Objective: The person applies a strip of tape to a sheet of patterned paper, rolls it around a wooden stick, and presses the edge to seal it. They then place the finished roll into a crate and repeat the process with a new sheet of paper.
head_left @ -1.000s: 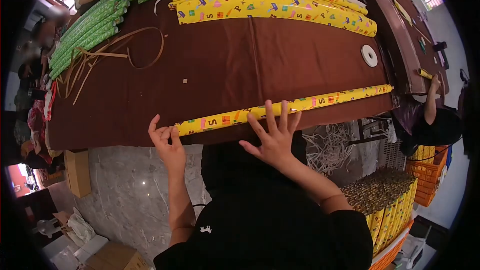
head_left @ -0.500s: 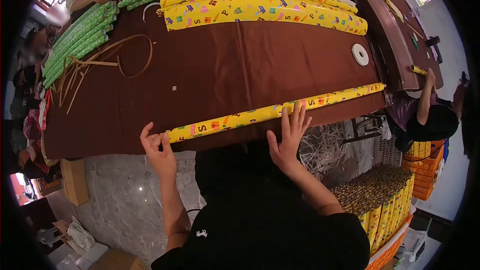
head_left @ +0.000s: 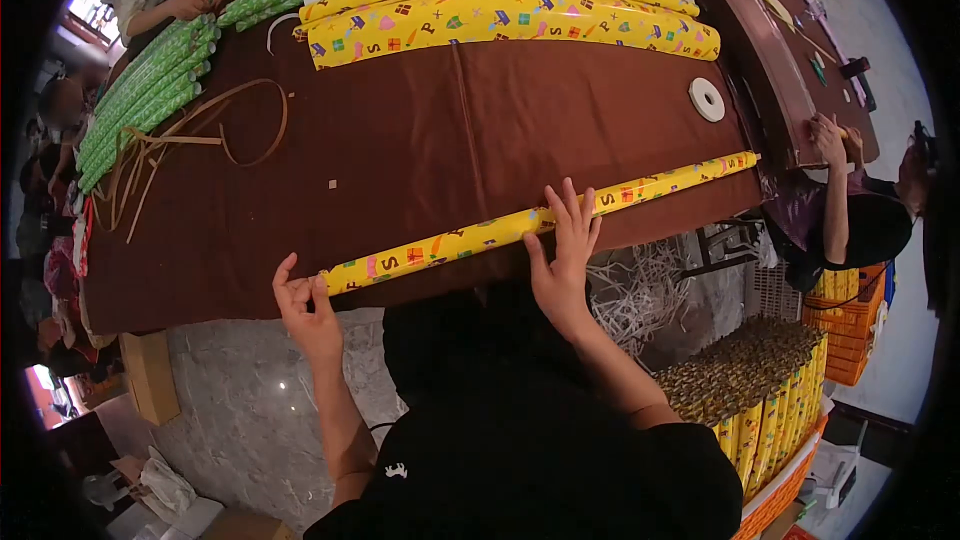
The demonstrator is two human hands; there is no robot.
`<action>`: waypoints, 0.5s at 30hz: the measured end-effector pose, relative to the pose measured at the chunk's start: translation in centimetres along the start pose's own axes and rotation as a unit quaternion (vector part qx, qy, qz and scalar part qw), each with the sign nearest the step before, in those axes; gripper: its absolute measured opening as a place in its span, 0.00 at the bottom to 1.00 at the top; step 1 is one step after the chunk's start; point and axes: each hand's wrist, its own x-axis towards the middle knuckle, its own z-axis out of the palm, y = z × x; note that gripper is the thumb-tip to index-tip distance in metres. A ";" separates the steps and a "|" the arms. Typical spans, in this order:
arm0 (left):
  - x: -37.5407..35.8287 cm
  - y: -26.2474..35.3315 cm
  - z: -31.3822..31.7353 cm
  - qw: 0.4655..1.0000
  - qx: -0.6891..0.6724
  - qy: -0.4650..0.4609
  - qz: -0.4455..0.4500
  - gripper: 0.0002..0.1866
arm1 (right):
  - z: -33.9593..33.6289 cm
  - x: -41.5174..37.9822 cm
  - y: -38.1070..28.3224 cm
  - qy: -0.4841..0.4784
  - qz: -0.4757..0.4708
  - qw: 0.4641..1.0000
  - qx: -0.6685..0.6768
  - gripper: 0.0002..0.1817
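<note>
A long, narrow roll of yellow printed wrapping paper [head_left: 440,251] lies slantwise along the near edge of the brown-covered table. My left hand [head_left: 310,318] is at its left end, thumb against the end and the other fingers loosely bent and apart. My right hand [head_left: 566,265] rests on the roll near its middle, with fingers spread across the top and the thumb at the near side. Farther back lie wide, partly curled yellow printed sheets [head_left: 520,22]. A white tape roll [head_left: 706,99] lies flat at the right.
Green printed rolls [head_left: 150,105] lie at the back left beside tan strips [head_left: 180,139]. Another person's hands [head_left: 188,6] are near them; a co-worker [head_left: 860,205] sits at the right. An orange crate [head_left: 785,495] packed with yellow rolls stands below right, near shredded paper [head_left: 640,300].
The view has shifted slightly. My right hand has slid a little left along the roll, its thumb now against the paper. The co-worker at the right has brought both hands together.
</note>
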 end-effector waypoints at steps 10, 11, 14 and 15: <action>0.2 -0.4 -0.1 0.999 0.039 0.004 0.007 0.20 | 0.5 0.2 -0.1 0.017 0.009 0.999 -0.030 0.29; 0.1 -0.4 -0.1 0.999 0.037 0.006 0.010 0.20 | 0.3 0.2 0.0 0.017 0.009 0.999 -0.032 0.29; 0.1 -0.4 -0.1 1.000 0.026 0.003 0.009 0.20 | -0.5 0.2 0.1 0.005 0.013 1.000 0.016 0.29; 0.1 -0.5 0.0 1.000 0.021 0.003 0.003 0.20 | -0.6 0.2 0.1 -0.001 0.017 0.999 0.036 0.29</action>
